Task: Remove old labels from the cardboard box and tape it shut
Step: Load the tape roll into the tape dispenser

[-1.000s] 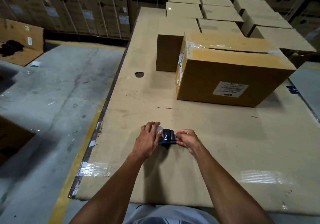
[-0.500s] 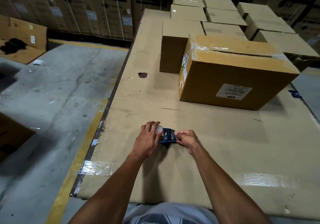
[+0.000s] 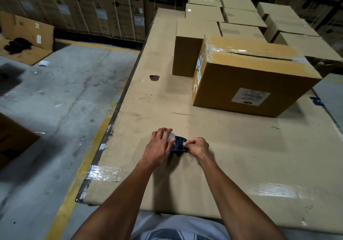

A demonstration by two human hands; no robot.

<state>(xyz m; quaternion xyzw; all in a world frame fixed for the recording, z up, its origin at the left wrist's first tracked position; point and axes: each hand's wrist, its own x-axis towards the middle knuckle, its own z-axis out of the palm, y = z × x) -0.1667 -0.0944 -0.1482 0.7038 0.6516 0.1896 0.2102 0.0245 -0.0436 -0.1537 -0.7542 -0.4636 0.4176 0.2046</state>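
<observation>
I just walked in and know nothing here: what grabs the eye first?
Probably the two hands, left hand and right hand, meeting on a dark blue tape dispenser at the table's near middle. Beyond, to the right, stands a cardboard box with a white label facing you.

Both hands are working at the near middle of a cardboard-covered table (image 3: 232,156). The left hand (image 3: 157,148) is curling over a clear tape roll (image 3: 170,136), while the right hand (image 3: 197,146) is pinching the edge of a dark blue tape dispenser (image 3: 179,143) lying between them. At about one o'clock from the hands, well apart, a cardboard box (image 3: 250,76) is sitting with glossy tape across its top and a white label (image 3: 250,96) facing the camera. Smaller closed boxes (image 3: 239,15) are crowding behind it at twelve o'clock. At nine o'clock, grey concrete floor (image 3: 55,100) is stretching away.
</observation>
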